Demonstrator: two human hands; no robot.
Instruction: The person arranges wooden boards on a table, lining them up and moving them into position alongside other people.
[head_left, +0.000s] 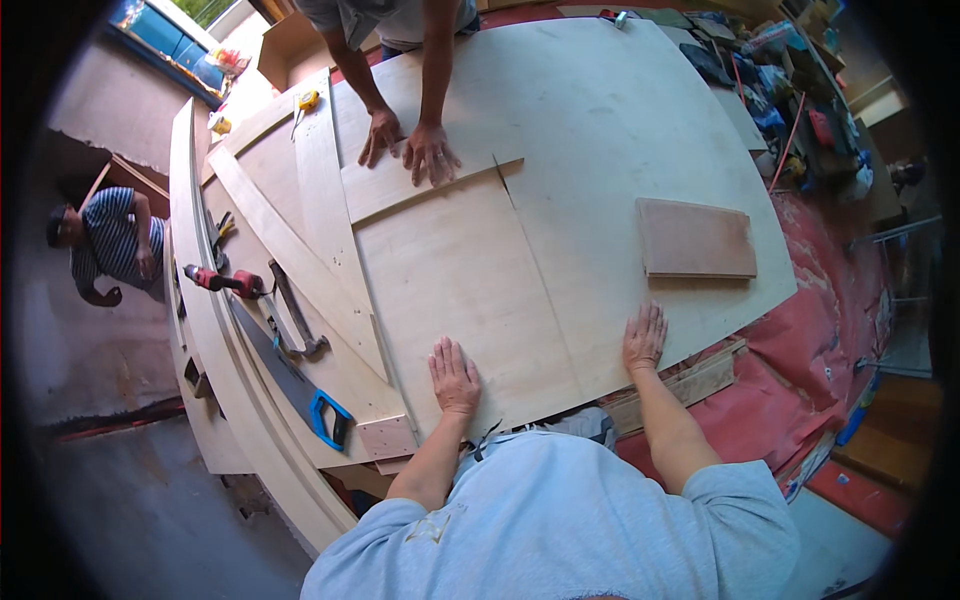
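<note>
The sheet (600, 120) lies flat, bearing a brown board (697, 238) at right. Opposite rest a co-worker's hands (430, 153); at the near side the left hand (456, 383) and right hand (644, 342) lie palm-down, fingers extended, gripping nothing. The step looks like steadying; the next move probably calls for even pressure.

Red-and-black cordless drill (222, 280), left side of frame. Dark-handled hammer (291, 305) just right of it. Handsaw with a blue-and-black handle (330, 420), lower left of centre. Yellow-and-black tape measure (308, 100), upper left. Brown cardboard box (290, 52) near top edge. Person in striped shirt (120, 232), far left. Crumpled red sheeting (820, 310), right side. Mixed heap of clutter (765, 90), upper right, partly blurred.
</note>
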